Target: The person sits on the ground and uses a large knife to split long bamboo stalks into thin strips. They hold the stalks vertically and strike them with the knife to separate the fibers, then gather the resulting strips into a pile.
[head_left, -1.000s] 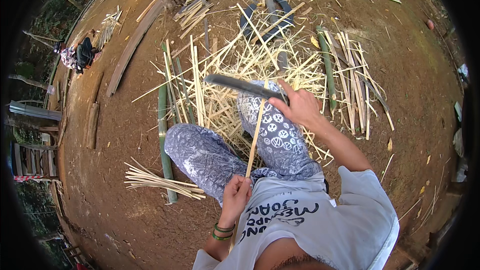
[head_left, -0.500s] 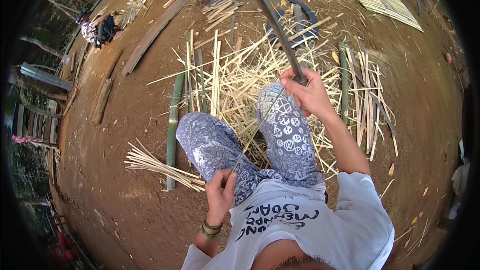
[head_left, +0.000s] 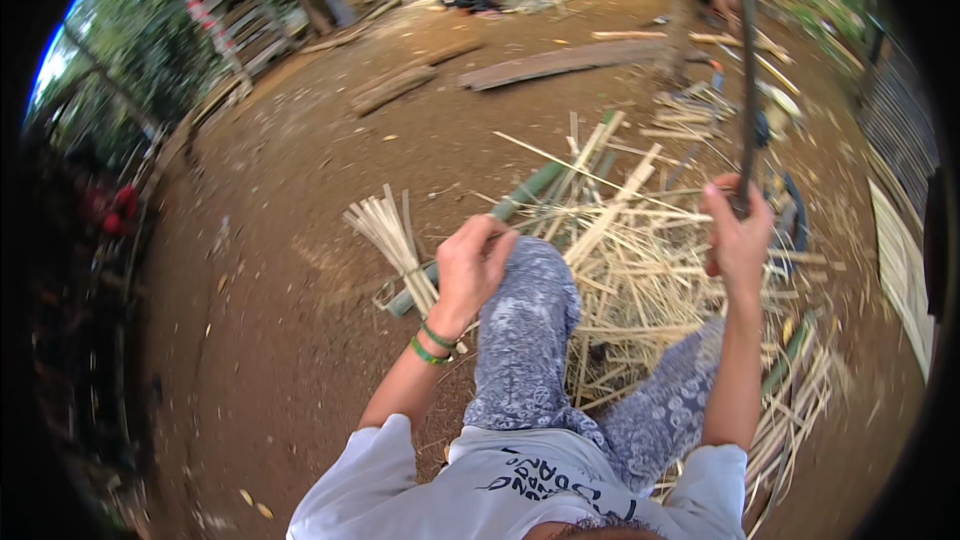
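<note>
Overhead, blade (head_left: pixel 747 70) in right hand (head_left: pixel 738 240), seemingly upright.

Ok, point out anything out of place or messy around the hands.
Split bamboo strips lie strewn in a loose, crisscrossed heap beyond the knees, unlike the neat bundle on the left. The right hand holds a long dark blade raised upright; the left hand rests at the knee.

It was an outdoor bamboo-working yard on bare reddish-brown earth (head_left: pixel 300 270). Heaps of pale split bamboo strips (head_left: pixel 640 270) and a green bamboo pole (head_left: pixel 520 202) covered the ground, long weathered wooden planks (head_left: pixel 560 62) lay farther off, and green trees (head_left: pixel 130 50) edged the place.
</note>
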{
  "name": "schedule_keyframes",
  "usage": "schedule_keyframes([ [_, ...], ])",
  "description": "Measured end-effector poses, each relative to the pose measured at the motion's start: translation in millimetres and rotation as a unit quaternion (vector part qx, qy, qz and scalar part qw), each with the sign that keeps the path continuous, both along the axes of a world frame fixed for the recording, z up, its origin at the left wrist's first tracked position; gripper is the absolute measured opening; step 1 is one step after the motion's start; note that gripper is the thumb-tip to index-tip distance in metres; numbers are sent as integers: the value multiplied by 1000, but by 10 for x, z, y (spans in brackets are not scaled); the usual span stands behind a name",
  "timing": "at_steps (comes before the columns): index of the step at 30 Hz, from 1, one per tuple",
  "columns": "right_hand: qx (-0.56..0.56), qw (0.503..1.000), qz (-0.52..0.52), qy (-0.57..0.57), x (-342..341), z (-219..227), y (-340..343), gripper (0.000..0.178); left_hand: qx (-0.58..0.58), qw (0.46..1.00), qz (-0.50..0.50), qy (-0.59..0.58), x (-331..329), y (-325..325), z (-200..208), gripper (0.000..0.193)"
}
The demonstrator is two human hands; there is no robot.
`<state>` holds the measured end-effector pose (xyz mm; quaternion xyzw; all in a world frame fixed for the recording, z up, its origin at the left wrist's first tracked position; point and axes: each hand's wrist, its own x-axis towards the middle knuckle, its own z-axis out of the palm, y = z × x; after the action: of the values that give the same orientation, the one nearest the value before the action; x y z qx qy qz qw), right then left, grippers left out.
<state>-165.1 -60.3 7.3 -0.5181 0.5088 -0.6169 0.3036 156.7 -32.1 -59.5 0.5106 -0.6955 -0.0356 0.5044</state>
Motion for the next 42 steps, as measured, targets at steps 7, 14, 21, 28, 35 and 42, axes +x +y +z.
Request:
schedule_keyframes([
  [7, -58, 991, 57, -108, -542, 57, -643, 20, 103, 985, -77, -114, 870, 268, -3, 35],
  [14, -98, 980, 104, -142, -924, 36, -1024, 14, 320, 940, -99, -68, 1343, 746, -281, 54],
  [21, -8, 994, 1, -112, -1603, -881, -1528, 16, 355, 933, -57, -3, 1256, 1158, -771, 71],
  [28, 55, 993, 5, -100, -1555, -1283, -1487, 15, 375, 925, 37, -51, 986, 1494, -1355, 54],
  [35, 87, 996, 9, -5, -1559, -1504, -1347, 12, 414, 910, -18, -11, 798, 1982, -1297, 52],
  [42, 109, 994, -12, 6, -1676, -1557, -1172, 14, 430, 902, 6, 29, 641, 2058, -1155, 34],
])
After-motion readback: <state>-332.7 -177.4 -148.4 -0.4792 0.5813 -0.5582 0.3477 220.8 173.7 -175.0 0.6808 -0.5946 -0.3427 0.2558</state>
